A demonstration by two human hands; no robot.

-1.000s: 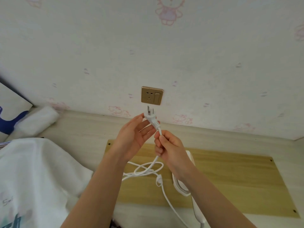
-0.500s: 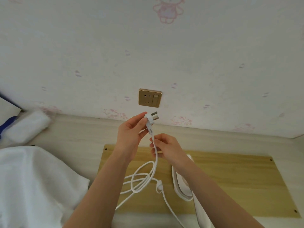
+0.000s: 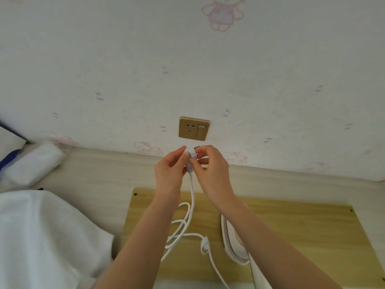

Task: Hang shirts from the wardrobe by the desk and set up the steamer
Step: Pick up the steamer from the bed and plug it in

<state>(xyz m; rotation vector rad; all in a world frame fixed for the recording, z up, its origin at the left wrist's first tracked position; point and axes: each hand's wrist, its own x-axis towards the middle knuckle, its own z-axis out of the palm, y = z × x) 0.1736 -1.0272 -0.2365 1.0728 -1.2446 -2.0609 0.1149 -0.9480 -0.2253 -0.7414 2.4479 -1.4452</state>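
Observation:
Both hands hold the steamer's white plug (image 3: 192, 153) just below the gold wall socket (image 3: 194, 128). My left hand (image 3: 171, 170) pinches the plug from the left, and my right hand (image 3: 210, 165) pinches it from the right, near its prongs. The white cord (image 3: 190, 207) hangs down from the plug in loose loops onto a wooden board (image 3: 295, 232). The white steamer (image 3: 234, 245) lies on that board, partly hidden by my right forearm. A white shirt (image 3: 41, 236) lies at the lower left.
The socket plate has a rocker switch (image 3: 200, 131) on its right side. A rolled white cloth (image 3: 34, 162) lies at the left by the wall. A pale desk surface (image 3: 100, 176) runs along the patterned wallpaper.
My right hand has slid up the cord from below the plug to pinch the plug itself. The left hand keeps its hold. The plug sits a little closer under the socket.

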